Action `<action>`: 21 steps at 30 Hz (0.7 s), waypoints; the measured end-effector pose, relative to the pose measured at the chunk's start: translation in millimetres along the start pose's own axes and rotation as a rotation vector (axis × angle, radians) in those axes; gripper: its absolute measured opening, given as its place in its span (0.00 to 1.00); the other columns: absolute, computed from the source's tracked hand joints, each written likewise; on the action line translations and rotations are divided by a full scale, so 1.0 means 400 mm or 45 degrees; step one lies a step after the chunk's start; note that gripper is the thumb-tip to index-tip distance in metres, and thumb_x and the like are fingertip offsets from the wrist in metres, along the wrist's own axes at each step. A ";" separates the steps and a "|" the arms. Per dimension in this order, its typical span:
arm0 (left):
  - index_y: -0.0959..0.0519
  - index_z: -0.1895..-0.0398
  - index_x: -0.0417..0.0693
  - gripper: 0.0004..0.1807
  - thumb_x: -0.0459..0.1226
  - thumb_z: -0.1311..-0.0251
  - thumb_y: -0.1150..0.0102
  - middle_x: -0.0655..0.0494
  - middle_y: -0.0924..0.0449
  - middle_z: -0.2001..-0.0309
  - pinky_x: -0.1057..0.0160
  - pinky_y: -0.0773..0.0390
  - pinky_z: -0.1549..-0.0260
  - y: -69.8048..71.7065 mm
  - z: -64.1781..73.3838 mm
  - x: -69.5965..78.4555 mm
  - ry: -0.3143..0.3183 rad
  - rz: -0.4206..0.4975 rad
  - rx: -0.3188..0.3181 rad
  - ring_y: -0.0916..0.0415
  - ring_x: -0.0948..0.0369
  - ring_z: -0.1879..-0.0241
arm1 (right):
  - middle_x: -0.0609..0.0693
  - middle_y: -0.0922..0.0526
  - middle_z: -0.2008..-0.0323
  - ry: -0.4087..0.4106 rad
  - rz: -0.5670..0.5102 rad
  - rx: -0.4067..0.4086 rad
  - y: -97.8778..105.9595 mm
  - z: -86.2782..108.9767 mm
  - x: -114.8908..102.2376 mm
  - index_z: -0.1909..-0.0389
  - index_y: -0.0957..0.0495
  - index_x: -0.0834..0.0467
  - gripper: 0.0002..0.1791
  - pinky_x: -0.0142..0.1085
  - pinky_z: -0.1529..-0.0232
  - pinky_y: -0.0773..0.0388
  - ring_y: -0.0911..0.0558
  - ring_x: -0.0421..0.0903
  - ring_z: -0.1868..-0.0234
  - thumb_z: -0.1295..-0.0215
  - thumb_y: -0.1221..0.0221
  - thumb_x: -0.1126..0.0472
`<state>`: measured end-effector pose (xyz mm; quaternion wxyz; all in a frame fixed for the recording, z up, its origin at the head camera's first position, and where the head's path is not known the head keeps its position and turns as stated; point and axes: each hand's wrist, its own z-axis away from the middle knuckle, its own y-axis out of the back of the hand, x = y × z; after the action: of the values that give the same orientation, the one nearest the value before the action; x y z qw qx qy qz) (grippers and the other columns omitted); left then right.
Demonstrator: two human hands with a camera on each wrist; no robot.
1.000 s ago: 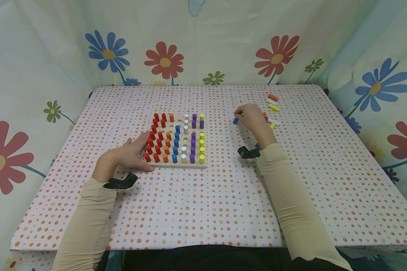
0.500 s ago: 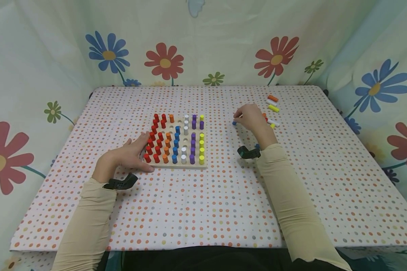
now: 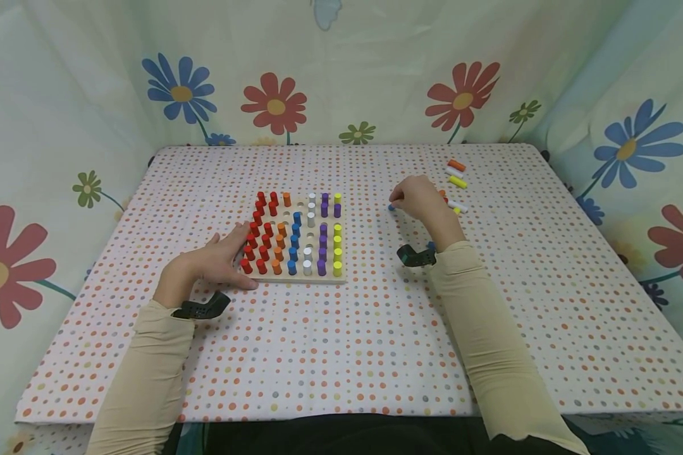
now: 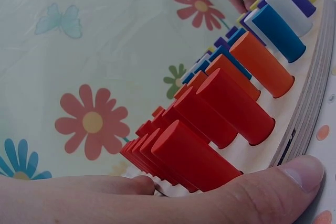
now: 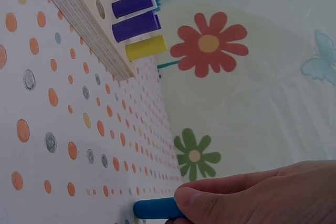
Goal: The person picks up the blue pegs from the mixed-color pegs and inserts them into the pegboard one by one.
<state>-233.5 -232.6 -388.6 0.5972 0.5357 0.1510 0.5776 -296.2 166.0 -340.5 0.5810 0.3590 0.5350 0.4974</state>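
A wooden pegboard [image 3: 344,281] carries rows of red, orange, blue, white, purple and yellow pegs, with some bare holes. My left hand [image 3: 219,258] rests against its left side. In the left wrist view the thumb [image 4: 273,190] lies along the board's near edge, beside the red pegs [image 4: 236,106]. To the right of the board, my right hand [image 3: 421,199] pinches a blue peg [image 5: 157,209] between thumb and fingertips, low over the tablecloth. The peg's other end is hidden in the fingers. Whether it touches the cloth I cannot tell.
Loose pegs lie beyond and beside my right hand: an orange peg [image 3: 456,165], a yellow peg [image 3: 458,182], white pegs and others partly hidden. Another blue peg [image 3: 431,245] lies by the right wrist. The dotted tablecloth [image 3: 330,354] covers the table; flowered curtains stand around it.
The blue peg in my right hand has shifted slightly left and toward me, and less of it shows below the fingers. My left hand and the pegboard stay in place.
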 end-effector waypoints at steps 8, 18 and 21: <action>0.73 0.25 0.44 0.75 0.65 0.62 0.31 0.43 0.73 0.24 0.38 0.73 0.30 0.001 0.001 0.000 0.009 0.002 -0.008 0.76 0.49 0.24 | 0.59 0.17 0.53 0.047 -0.004 0.096 -0.002 0.001 -0.011 0.52 0.19 0.63 0.12 0.45 0.51 0.22 0.20 0.53 0.52 0.32 0.45 0.63; 0.73 0.25 0.45 0.75 0.65 0.63 0.31 0.44 0.73 0.23 0.39 0.73 0.30 0.002 -0.001 0.004 0.023 0.000 -0.005 0.76 0.50 0.24 | 0.57 0.20 0.56 0.185 -0.136 0.368 -0.011 0.009 -0.065 0.54 0.18 0.63 0.12 0.42 0.51 0.21 0.20 0.52 0.53 0.33 0.44 0.63; 0.73 0.25 0.46 0.76 0.65 0.64 0.30 0.45 0.73 0.23 0.40 0.73 0.30 0.002 -0.001 0.005 0.038 0.002 -0.009 0.76 0.50 0.24 | 0.56 0.20 0.57 0.271 -0.223 0.460 -0.022 0.012 -0.092 0.54 0.18 0.63 0.11 0.38 0.51 0.19 0.18 0.50 0.53 0.34 0.43 0.64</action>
<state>-233.8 -230.9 -387.4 0.5963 0.5250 0.1576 0.5865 -287.3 128.9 -338.1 0.4885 0.3549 0.7028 0.3762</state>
